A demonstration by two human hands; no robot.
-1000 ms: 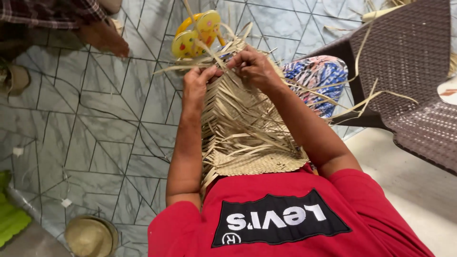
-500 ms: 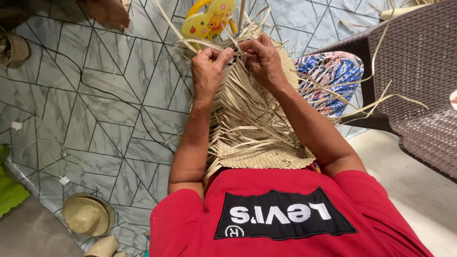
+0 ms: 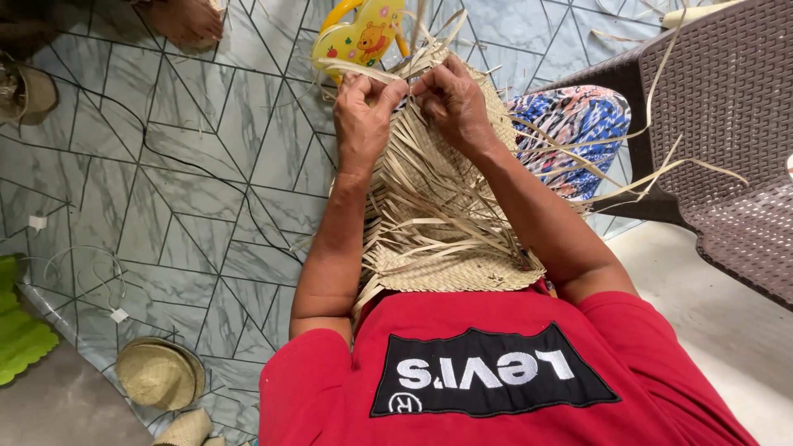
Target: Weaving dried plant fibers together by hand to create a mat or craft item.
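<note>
A half-woven mat of pale dry palm-leaf strips (image 3: 429,206) lies over my lap, its finished end against my red shirt. Loose strips stick out from its far edge and sides. My left hand (image 3: 362,111) pinches strips at the far edge of the weave. My right hand (image 3: 453,99) is right beside it, its fingers closed on neighbouring strips. The two hands almost touch.
A yellow plastic toy (image 3: 359,37) sits on the tiled floor just past the weave. A brown wicker-pattern chair (image 3: 727,124) stands at the right. A patterned blue cloth (image 3: 570,124) covers my knee. Straw hats (image 3: 159,376) lie at lower left. Another person's foot (image 3: 186,21) is at top left.
Both hands have shifted slightly along the far edge of the weave while working the strips. The view has tilted, so the toy and floor moved in the frame.
</note>
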